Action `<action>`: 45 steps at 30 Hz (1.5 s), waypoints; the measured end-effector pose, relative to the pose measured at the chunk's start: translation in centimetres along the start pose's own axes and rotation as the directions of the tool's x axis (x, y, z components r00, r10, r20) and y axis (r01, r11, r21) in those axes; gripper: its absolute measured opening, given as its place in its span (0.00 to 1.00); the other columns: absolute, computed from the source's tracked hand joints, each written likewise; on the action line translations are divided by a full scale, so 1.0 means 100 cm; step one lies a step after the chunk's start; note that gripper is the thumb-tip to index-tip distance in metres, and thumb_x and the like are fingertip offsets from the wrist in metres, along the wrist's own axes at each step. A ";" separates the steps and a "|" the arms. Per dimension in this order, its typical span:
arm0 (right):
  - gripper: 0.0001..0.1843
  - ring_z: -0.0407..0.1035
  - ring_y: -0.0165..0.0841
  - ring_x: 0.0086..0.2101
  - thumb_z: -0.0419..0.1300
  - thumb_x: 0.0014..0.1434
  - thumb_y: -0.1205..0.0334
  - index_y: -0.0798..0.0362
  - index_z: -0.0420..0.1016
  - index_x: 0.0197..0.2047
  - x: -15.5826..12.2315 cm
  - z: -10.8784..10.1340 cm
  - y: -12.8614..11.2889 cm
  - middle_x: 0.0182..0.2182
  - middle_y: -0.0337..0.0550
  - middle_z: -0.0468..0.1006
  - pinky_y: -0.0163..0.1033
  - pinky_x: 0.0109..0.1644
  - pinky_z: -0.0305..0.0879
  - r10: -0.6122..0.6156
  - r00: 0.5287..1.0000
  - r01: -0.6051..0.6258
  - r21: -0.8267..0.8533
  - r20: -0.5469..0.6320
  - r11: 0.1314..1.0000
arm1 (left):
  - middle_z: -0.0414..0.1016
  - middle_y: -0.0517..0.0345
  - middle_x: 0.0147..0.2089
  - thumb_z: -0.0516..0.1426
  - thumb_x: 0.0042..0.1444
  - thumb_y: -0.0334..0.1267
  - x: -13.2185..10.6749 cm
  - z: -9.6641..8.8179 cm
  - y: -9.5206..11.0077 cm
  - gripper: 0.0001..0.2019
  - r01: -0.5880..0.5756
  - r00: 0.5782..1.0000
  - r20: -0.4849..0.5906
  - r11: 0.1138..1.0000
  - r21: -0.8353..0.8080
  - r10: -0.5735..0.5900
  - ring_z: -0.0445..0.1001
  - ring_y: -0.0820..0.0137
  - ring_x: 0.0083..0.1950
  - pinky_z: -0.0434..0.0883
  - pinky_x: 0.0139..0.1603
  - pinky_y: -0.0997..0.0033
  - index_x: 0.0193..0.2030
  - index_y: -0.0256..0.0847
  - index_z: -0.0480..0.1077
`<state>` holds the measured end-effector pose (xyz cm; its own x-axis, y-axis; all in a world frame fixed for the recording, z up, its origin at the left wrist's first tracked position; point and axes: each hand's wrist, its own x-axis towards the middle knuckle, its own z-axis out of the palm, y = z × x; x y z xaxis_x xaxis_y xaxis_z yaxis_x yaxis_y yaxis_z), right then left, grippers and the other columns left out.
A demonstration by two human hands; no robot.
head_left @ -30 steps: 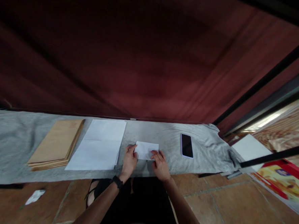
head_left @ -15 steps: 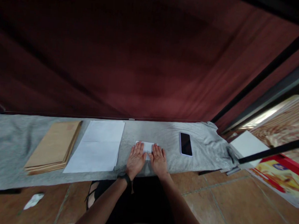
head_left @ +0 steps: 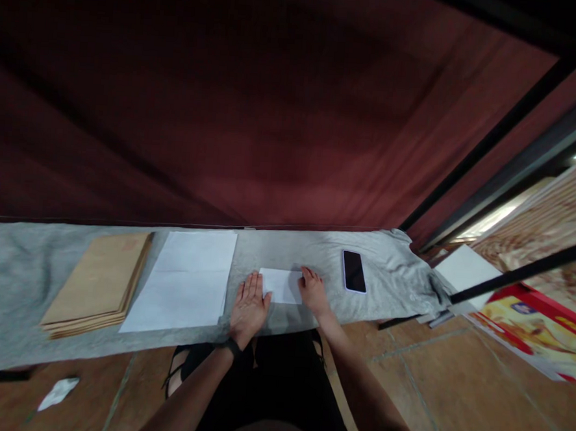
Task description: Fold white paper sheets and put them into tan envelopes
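A small folded sheet of white paper [head_left: 282,287] lies on the grey cloth in front of me. My left hand [head_left: 250,309], with a dark band at its wrist, rests flat with fingers stretched at the paper's left edge. At the opposite edge, the bent fingers of my right hand [head_left: 314,294] close on the paper; the fingertips are partly hidden. To the left lies a stack of larger white sheets [head_left: 181,280], and a phone [head_left: 354,271] with a pale purple case is on the right.
Brown envelopes [head_left: 99,279] are stacked at the far left of the cloth-covered bench [head_left: 10,289]. A dark red curtain [head_left: 273,143] hangs behind it. On the right are a black metal bar [head_left: 523,272] and a red-yellow box [head_left: 535,328]. A crumpled tissue [head_left: 58,393] lies on the tiled floor.
Both hands were flat on the paper. The left has slid to its left edge, uncovering more of it; the right has moved to the right edge and curled its fingers.
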<state>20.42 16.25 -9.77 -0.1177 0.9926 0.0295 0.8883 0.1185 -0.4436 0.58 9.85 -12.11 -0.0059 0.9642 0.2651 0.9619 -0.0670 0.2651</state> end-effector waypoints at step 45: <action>0.15 0.68 0.32 0.24 0.68 0.46 0.48 0.49 0.80 0.33 -0.056 -0.025 -0.057 0.25 0.37 0.79 0.35 0.27 0.63 0.226 0.963 -0.183 0.972 0.148 0.145 | 0.57 0.46 0.73 0.60 0.56 0.40 -0.020 -0.049 0.029 0.33 0.033 0.998 -0.014 0.733 -0.680 -0.058 0.58 0.56 0.72 0.61 0.69 0.50 0.69 0.44 0.58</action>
<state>17.16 10.11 -5.15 0.0218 0.9787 -0.2043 -0.2814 -0.1901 -0.9406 2.04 6.48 -7.36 -0.0655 0.9628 0.2622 0.5188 -0.1916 0.8332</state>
